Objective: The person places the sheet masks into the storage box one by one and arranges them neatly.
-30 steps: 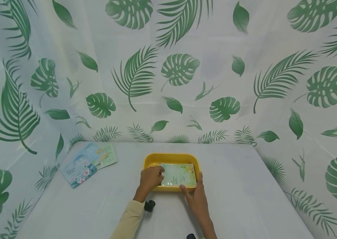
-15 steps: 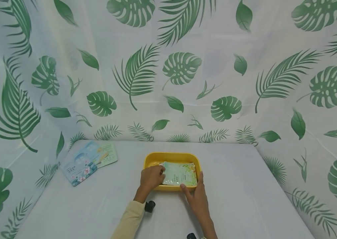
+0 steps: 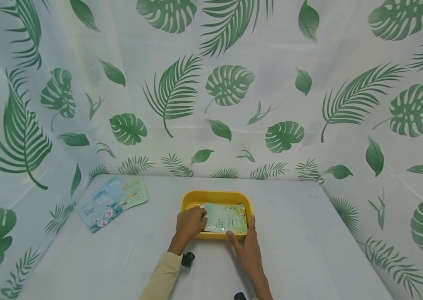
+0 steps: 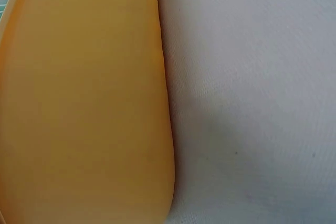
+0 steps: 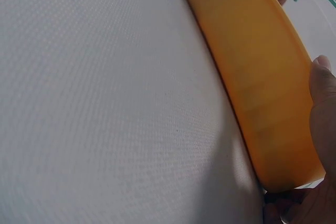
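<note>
A yellow tray (image 3: 217, 194) stands on the white table, with a pale green packet (image 3: 225, 218) lying in its right part. Curled over the tray's front left, the left hand (image 3: 190, 222) pinches the packet's left edge; its fingertips are partly hidden. The right hand (image 3: 248, 252) grips the tray's front right corner, thumb on the front rim and fingers along the right side. In the right wrist view, the right hand (image 5: 324, 124) holds the tray wall (image 5: 257, 72) near its end. Only the tray's outer wall (image 4: 84, 98) and tabletop fill the left wrist view.
A blue flowered packet (image 3: 100, 208) and a light green one (image 3: 136, 193) overlap at the table's back left. Leaf-patterned cloth (image 3: 249, 137) rises behind the table and at both sides.
The packet in the tray has shifted slightly and its left end sits a little higher. Both hands keep nearly the same places, and the view has moved slightly.
</note>
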`<state>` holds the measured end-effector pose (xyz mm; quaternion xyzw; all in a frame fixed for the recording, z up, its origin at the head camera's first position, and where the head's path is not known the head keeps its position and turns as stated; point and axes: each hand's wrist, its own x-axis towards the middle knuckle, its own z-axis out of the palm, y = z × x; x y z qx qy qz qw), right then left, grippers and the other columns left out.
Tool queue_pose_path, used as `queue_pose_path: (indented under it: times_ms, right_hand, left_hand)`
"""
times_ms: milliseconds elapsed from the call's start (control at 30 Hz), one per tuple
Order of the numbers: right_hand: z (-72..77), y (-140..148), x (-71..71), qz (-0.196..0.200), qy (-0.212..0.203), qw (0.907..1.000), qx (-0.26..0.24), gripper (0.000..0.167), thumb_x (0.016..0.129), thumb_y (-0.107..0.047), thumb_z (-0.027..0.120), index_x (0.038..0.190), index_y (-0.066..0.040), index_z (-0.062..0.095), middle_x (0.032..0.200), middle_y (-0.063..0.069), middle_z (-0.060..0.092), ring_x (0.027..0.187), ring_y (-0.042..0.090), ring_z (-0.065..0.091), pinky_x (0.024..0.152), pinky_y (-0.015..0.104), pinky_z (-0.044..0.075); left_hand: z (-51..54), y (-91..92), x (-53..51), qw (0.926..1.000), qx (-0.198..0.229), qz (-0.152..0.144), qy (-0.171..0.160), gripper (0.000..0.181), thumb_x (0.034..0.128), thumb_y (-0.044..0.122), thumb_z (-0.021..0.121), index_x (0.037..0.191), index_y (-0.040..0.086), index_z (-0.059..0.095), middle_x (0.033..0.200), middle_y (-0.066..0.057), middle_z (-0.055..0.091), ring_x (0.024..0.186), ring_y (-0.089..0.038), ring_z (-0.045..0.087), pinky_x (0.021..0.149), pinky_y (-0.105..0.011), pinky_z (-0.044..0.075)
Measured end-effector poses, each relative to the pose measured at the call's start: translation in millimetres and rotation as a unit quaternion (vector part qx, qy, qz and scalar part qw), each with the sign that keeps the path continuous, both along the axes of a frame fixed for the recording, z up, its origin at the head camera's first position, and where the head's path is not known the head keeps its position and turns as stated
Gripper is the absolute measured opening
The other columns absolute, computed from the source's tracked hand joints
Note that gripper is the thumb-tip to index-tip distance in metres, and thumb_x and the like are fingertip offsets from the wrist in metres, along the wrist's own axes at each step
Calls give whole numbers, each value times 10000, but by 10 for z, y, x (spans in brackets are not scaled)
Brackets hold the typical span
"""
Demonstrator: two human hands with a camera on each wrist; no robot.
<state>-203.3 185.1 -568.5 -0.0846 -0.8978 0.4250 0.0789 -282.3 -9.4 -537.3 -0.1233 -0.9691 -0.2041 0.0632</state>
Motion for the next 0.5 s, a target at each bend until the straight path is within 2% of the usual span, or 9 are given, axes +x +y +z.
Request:
queue_pose_path:
  times_ms: [333,500]
  right_hand:
    - [9,-9,11,-23,61,10000,-47,1074,882,-560,636,1569,-100,-49,1586,275,195,1430,451,281,1102,592,327]
    - [12,-11,10,-20,54,10000,-14,1073,884,-571,625,1568,-96,-53,1588,275,187,1435,448,273,1108,588,320]
  left_hand:
    - [13,4,17,10000,-45,21,55,190,878,271,693,1037,191,760,965,69,745,693,-57,576,631,-296,500]
    - [32,-9,41,9997,-78,-47,215,164,881,269,694,1002,186,767,934,69,743,688,-55,591,602,-276,490]
